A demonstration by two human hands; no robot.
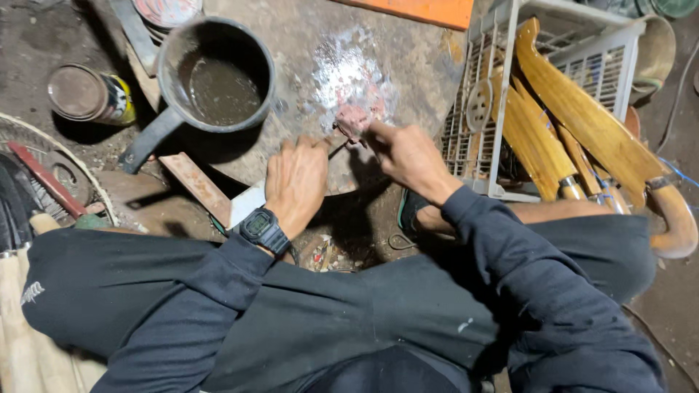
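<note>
Grimy workshop floor fills the frame, seen from above a seated person in dark sleeves. Left hand [295, 182], with a wristwatch, curls closed on a thin metal tool [336, 148] at centre. Right hand [409, 156] pinches a small pinkish piece [352, 118] against a round, stained stone slab [306, 87]. Upper left, a dark pot [216, 73] holds murky liquid. Right, a white plastic crate [575, 51] holds curved wooden handles [582, 120].

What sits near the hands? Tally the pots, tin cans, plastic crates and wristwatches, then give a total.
Pot: 1
Tin can: 1
Plastic crate: 1
Wristwatch: 1
Total: 4
</note>
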